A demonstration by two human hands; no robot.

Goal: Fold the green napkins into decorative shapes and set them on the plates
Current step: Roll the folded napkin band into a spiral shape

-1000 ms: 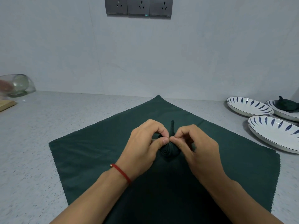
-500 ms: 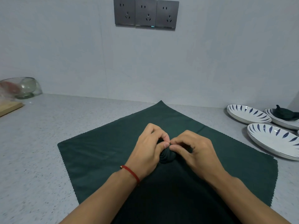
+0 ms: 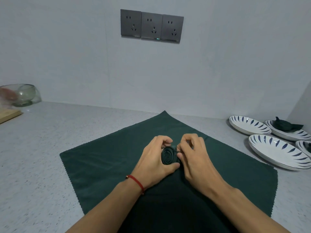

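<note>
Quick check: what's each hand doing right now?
Left hand: curled round the rolled napkin, holding it.
Right hand: pinching the roll's edge.

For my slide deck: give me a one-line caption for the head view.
Both hands, left hand and right hand, grip a rolled napkin over a flat cloth, plates waiting nearby.

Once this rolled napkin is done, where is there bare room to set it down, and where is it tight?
Two plates are bare: the far-left plate and the nearest large plate. The back plate already holds a folded napkin. The countertop left of the flat cloth is open; the plates crowd the right.
</note>
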